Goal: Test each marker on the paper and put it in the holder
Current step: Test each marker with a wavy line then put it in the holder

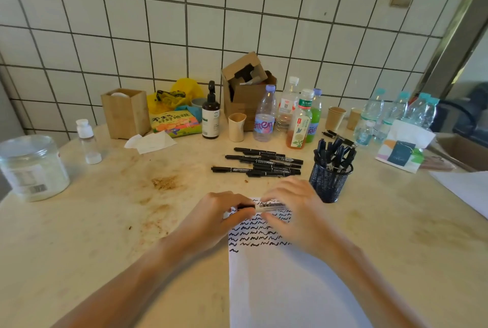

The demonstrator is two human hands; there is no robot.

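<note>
Head view: marker (266, 207) held level over the top of the paper (280, 290), both hands on it. Left hand (219, 218) with fingers curled around the black cap end; right hand (295, 211) with fingers curled around the white barrel. Cannot tell whether cap is seated or parted. Paper flat on the desk (111, 235), upper part covered in rows of black squiggles, lower part blank. Mesh holder (330, 180) upright just right of the right hand, filled with black markers standing on end. Pile of loose markers (261, 162) lying on the desk beyond the hands, left of the holder. Behind these, along the tiled wall: bottles (290, 113), cardboard box (245, 90), wooden box (124, 112), paper cups (335, 117). Clear plastic jar (31, 166) at far left edge of desk.
</note>
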